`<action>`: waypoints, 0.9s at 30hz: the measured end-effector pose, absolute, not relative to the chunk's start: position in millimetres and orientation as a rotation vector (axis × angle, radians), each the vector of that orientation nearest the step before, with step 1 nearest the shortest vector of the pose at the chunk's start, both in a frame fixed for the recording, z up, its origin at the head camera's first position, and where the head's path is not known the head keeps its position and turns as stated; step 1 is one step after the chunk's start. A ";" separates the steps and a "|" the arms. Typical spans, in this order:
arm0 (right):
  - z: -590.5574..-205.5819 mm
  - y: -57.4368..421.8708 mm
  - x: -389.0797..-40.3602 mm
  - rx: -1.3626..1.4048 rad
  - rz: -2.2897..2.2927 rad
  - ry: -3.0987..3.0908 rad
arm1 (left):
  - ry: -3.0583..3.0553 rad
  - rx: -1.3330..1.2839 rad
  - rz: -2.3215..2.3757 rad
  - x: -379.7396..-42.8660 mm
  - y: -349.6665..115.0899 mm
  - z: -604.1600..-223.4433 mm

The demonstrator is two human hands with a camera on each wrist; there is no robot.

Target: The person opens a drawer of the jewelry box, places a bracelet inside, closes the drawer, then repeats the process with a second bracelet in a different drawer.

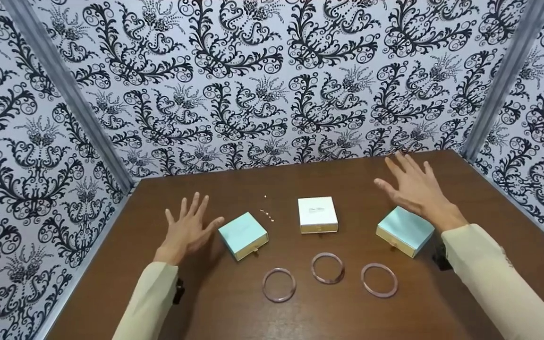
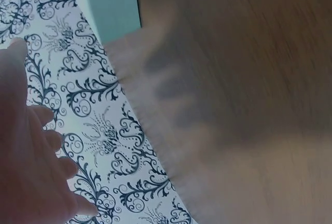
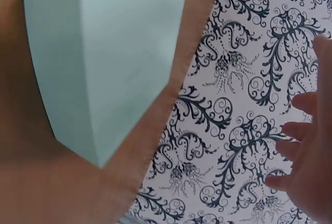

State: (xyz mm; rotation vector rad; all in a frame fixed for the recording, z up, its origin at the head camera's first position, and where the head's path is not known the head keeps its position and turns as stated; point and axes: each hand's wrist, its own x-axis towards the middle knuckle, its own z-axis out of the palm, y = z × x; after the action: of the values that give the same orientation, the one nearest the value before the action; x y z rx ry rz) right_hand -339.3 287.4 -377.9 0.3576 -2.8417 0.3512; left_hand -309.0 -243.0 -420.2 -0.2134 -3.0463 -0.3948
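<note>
My left hand [image 1: 187, 232], fingers spread, hovers over the table to the left of a turquoise box [image 1: 243, 234] with a gold front. On the other side, my right hand [image 1: 418, 188] is held up with its fingers spread, just above and behind a second turquoise box [image 1: 405, 230]. Neither hand holds anything. Between those boxes stands a white box [image 1: 318, 213] with small print on its lid. Three pinkish bangles lie in front: a left one [image 1: 279, 299], a middle one [image 1: 327, 281] and a right one [image 1: 379, 294]. Both wrist views show a turquoise box beside the hand.
Small pale bits [image 1: 267, 215] lie on the brown table [image 1: 234, 311] between the left and white boxes. Walls with a black-and-white scroll pattern [image 1: 253, 94] enclose the table at the back and both sides. Grey posts [image 1: 71, 94] mark the corners.
</note>
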 end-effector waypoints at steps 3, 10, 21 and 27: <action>-385.0 282.0 -336.9 0.380 0.357 -2.771 | -3.040 -0.225 -0.415 -306.8 -241.1 -423.2; -400.3 264.0 -334.4 0.440 0.408 -2.702 | -3.023 -0.225 -0.479 -298.9 -242.8 -430.0; -410.4 239.2 -321.4 0.514 0.441 -2.541 | -2.973 -0.212 -0.578 -291.4 -233.5 -435.1; -414.8 218.2 -312.5 0.541 0.605 -2.513 | -2.972 -0.173 -0.661 -288.7 -230.7 -438.0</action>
State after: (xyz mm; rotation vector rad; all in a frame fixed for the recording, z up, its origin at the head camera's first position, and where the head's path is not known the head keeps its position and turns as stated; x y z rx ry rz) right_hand -312.5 218.2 -414.8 0.5408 -2.5128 0.6048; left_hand -288.7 -230.7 -438.0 -0.1735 -2.9722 -0.6614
